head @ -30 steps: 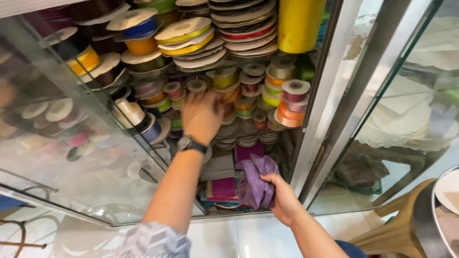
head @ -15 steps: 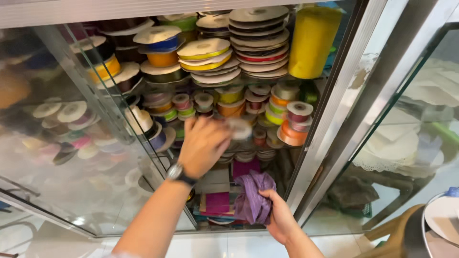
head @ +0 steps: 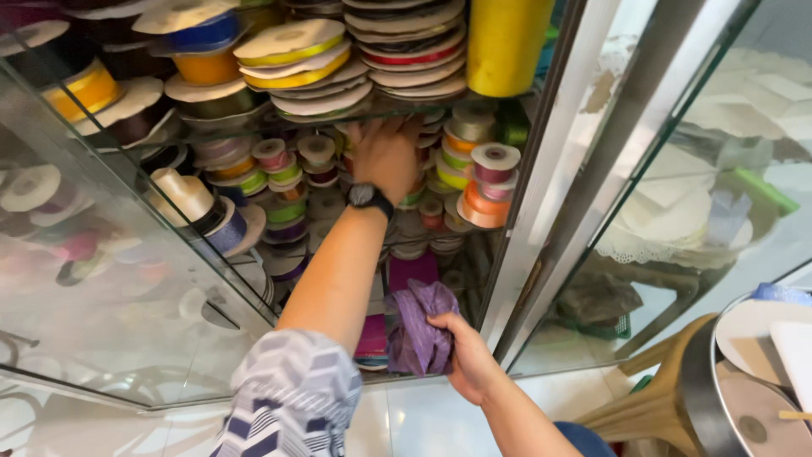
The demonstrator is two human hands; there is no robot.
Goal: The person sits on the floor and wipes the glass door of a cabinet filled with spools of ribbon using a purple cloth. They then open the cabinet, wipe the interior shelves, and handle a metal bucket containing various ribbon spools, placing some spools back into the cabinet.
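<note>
My left hand (head: 386, 156) reaches deep onto the middle glass shelf (head: 279, 118) of a display cabinet, among small ribbon spools (head: 495, 161); its fingers are hidden behind the shelf edge, so its grip is unclear. A black watch (head: 369, 196) sits on that wrist. Lower down, my right hand (head: 461, 351) clutches a bunched purple cloth (head: 419, 326) in front of the bottom shelf.
The upper shelf carries stacked flat ribbon reels (head: 406, 38) and a tall yellow roll (head: 506, 42). An open glass door (head: 101, 279) stands at the left. A metal frame post (head: 558, 161) bounds the right. A wooden stool (head: 655, 398) and round tray (head: 761, 364) sit at lower right.
My left hand has pushed farther up and into the middle shelf among the spools. My right hand still grips the purple cloth near the bottom shelf.
</note>
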